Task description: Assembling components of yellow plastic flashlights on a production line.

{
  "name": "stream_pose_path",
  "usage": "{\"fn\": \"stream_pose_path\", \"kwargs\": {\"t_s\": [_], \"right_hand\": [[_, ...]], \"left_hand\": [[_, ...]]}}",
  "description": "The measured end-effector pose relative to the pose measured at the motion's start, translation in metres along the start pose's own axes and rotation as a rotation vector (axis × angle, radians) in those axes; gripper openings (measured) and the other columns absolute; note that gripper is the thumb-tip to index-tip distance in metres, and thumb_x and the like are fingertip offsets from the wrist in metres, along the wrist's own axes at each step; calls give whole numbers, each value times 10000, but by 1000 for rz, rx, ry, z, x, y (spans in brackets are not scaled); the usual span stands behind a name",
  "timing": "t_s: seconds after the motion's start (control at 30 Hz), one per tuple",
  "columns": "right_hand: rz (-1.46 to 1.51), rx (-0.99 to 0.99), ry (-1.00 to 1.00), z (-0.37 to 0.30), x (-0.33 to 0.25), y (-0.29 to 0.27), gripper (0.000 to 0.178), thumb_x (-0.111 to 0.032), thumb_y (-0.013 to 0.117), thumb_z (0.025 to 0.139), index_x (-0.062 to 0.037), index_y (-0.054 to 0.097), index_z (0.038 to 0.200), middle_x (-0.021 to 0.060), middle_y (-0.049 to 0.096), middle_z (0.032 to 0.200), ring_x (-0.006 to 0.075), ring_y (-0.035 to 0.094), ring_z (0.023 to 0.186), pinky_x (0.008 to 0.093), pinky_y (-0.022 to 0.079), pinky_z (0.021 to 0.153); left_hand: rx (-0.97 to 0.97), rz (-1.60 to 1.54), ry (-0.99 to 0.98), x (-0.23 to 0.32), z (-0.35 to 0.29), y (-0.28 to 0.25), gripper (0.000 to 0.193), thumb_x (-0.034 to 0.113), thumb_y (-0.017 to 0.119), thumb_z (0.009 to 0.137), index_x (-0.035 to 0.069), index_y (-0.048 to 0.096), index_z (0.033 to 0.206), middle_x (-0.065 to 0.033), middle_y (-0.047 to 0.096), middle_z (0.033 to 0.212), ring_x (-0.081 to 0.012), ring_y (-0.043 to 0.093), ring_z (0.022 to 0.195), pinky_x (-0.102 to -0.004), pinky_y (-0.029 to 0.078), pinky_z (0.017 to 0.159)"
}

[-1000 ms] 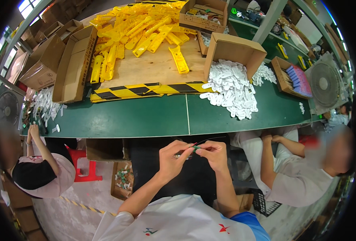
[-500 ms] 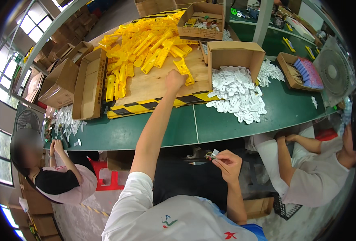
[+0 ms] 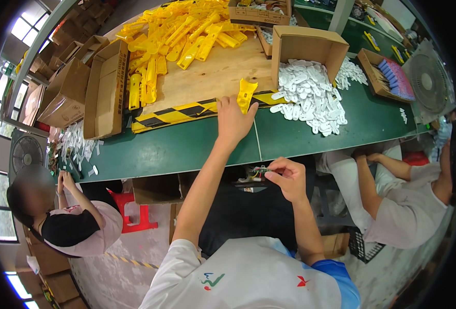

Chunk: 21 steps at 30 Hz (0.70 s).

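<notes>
My left hand [image 3: 234, 121] is closed on a yellow plastic housing [image 3: 247, 93] over the front edge of the wooden board. The housing stands up past my fingers, and its lower part is hidden by them. Below the table's front edge, my right hand [image 3: 289, 177] pinches a small wired circuit board [image 3: 260, 170] with thin coloured leads hanging from it. Beyond my left hand lies a heap of yellow housings [image 3: 186, 38] on the wooden board [image 3: 207, 77]. White oval plastic pieces [image 3: 313, 98] spill from a tipped cardboard box [image 3: 310, 44] onto the green table.
A long cardboard box [image 3: 104, 92] stands left of the board, whose edge has black-and-yellow tape [image 3: 176, 116]. Small clear pieces [image 3: 78, 147] lie farther left. One person sits at each side. A box of purple-and-pink packs [image 3: 392, 77] and a fan [image 3: 427, 77] are at right.
My left hand has drawn a yellow housing off the board, back toward me. My right hand, with the circuit board, has risen closer to the table edge. The whole view has shifted somewhat.
</notes>
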State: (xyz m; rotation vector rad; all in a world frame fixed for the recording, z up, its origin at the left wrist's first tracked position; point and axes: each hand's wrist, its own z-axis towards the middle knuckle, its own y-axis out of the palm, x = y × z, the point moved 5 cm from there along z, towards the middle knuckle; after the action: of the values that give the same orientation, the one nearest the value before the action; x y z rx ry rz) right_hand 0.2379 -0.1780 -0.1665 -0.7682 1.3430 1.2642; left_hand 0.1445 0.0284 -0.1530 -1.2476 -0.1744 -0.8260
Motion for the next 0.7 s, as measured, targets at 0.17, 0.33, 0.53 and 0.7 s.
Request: {"fn": "stream_pose_path", "kwargs": {"t_s": [0.17,0.33,0.53,0.7], "right_hand": [[62,35,20,-11,2,0,136,97,741,792,44,703,911,99,681,878,141,648,803,257,520,749],[47,50,7,-8,-14,3,123,101,733,795,61,697,906,109,683,890,145,646,814,263,523,762],[99,20,89,20,-29,20,119,49,723,841,50,687,954,76,693,884,138,654,788,267,535,761],[45,-82,242,28,-7,39,116,-24,739,867,14,686,963,59,695,878,100,650,791,242,532,735]], "left_hand": [[-88,28,-48,-13,6,21,485,254,770,784,-50,578,1110,-245,600,1029,-420,554,1034,-479,463,909],[-356,-753,-234,-10,-35,-11,453,137,763,813,-15,480,1133,-177,641,1010,-268,656,773,-353,531,665],[-558,-1344,-387,16,-131,-44,395,332,478,1050,60,403,1326,-97,615,1030,-125,609,723,-259,502,579],[-512,-1472,-506,9,-158,-59,602,549,203,1056,76,450,1335,-88,593,1011,-143,610,756,-279,513,587]]}}
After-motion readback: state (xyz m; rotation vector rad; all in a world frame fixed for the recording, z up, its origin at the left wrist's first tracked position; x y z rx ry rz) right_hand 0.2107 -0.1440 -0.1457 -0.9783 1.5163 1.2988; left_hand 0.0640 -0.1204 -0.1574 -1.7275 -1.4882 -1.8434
